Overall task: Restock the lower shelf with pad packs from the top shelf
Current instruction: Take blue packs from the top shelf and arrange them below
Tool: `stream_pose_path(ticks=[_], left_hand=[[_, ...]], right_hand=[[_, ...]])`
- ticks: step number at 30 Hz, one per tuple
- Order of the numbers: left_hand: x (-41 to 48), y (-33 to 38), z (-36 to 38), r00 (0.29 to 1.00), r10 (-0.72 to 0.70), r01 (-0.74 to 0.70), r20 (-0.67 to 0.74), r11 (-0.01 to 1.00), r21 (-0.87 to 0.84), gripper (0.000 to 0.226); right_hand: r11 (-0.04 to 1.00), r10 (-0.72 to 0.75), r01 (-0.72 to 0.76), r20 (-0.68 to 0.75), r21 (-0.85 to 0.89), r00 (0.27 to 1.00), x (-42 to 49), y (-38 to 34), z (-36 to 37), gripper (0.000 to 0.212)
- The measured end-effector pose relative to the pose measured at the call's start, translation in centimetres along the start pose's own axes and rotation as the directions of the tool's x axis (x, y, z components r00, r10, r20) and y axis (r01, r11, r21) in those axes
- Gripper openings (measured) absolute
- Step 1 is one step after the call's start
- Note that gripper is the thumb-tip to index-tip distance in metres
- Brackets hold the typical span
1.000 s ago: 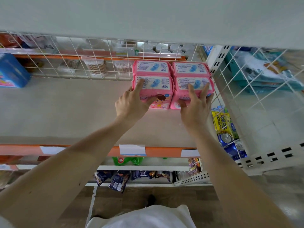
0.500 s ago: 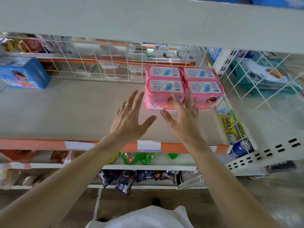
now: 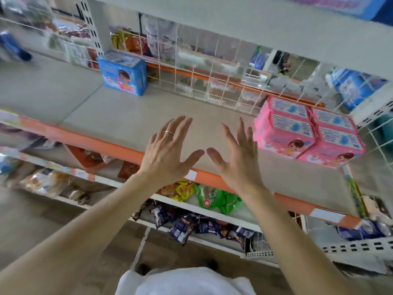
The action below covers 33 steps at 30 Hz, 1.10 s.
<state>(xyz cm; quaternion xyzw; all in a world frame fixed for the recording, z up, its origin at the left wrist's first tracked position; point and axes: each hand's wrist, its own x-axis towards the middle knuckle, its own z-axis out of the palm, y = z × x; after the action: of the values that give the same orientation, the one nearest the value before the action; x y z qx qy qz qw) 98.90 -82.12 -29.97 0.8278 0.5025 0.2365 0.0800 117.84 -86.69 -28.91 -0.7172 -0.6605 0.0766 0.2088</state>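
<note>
Several pink pad packs [image 3: 308, 133] stand in a tight block at the right end of the beige shelf [image 3: 131, 116], against the wire side grid. My left hand [image 3: 170, 152] and my right hand [image 3: 236, 156] hover over the shelf's orange front edge, fingers spread and empty, left of the pink block and apart from it. A ring sits on my left hand. A blue pad pack [image 3: 124, 73] stands further back on the left by the wire back grid. At the top right a blurred blue pack [image 3: 348, 5] shows on the upper shelf.
A white wire grid [image 3: 212, 81] backs the shelf, with small goods behind it. Snack bags, green [image 3: 219, 201] and dark blue [image 3: 185, 226], fill the shelves below. The upper shelf's underside [image 3: 255, 28] hangs overhead. Cans lie low at the right.
Both hands let go of the pink packs and drew back toward the shelf's front edge, fingers spread. The view swung left and up, so the pink block now lies right of the hands.
</note>
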Motion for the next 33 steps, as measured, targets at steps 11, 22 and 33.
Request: stream_pose_path(ticks=[11,22,33], left_hand=[[-3.1,-8.6,-9.4,0.985,-0.074,0.076,-0.155,0.997,0.009,0.079],[-3.0,-9.6,-11.5,0.987,-0.026,0.019,-0.16,0.999,-0.044,0.079],[-3.0,-1.8,-12.9,0.956,0.062,-0.086,-0.285,0.994,-0.071,0.071]], right_hand=[[0.968,-0.23,0.234,-0.052,0.09,0.972,2.4,-13.0,1.4,0.077],[0.966,-0.232,0.24,-0.092,0.094,0.968,1.3,-15.3,-0.3,0.075],[0.939,-0.307,0.334,-0.226,0.088,0.924,-1.6,-11.8,-7.7,0.071]])
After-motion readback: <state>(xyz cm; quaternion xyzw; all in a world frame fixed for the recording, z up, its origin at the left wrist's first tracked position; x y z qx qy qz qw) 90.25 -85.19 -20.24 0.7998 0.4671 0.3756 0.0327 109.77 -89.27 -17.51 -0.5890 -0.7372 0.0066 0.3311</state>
